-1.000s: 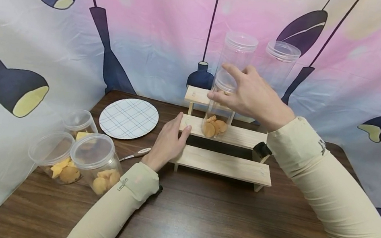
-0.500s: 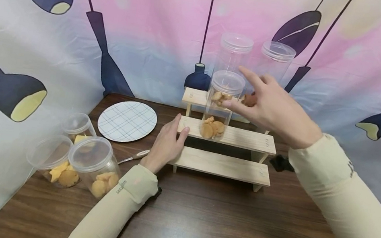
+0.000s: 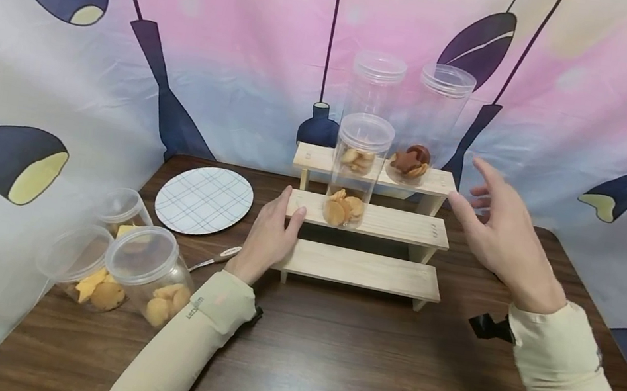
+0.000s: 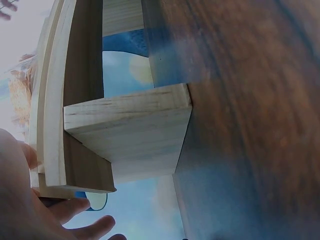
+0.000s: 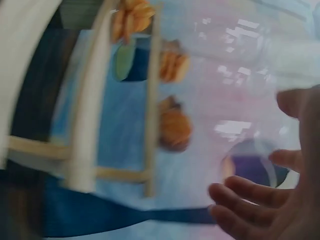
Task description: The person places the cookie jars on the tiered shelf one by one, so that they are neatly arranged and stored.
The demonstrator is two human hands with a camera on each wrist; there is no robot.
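Note:
My left hand [image 3: 269, 233] holds the left end of a three-tier wooden rack [image 3: 360, 267]; in the left wrist view its thumb lies over a plank [image 4: 57, 95] and the other fingers pass the plank's end. Beyond the rack's right side, my right hand [image 3: 502, 239] hangs in the air, fingers spread and holding nothing. A tall clear jar [image 3: 349, 184] of round biscuits stands on the middle tier. Behind it on the top tier is a second jar [image 3: 373, 87] of pale biscuits. To its right stands a jar [image 3: 435, 119] with brown and golden biscuits.
Several lidded clear jars of biscuits, including a near jar [image 3: 149, 269], stand at the table's left. A round checked placemat [image 3: 204, 200] lies behind them, and a brown-handled utensil [image 3: 225, 254] lies near my left wrist. A printed cloth [image 3: 257, 81] hangs behind the brown table [image 3: 337, 366].
My right hand has withdrawn from the middle-tier jar, moving right and down past the rack's end. The jar stays standing on its tier. My left hand keeps its place.

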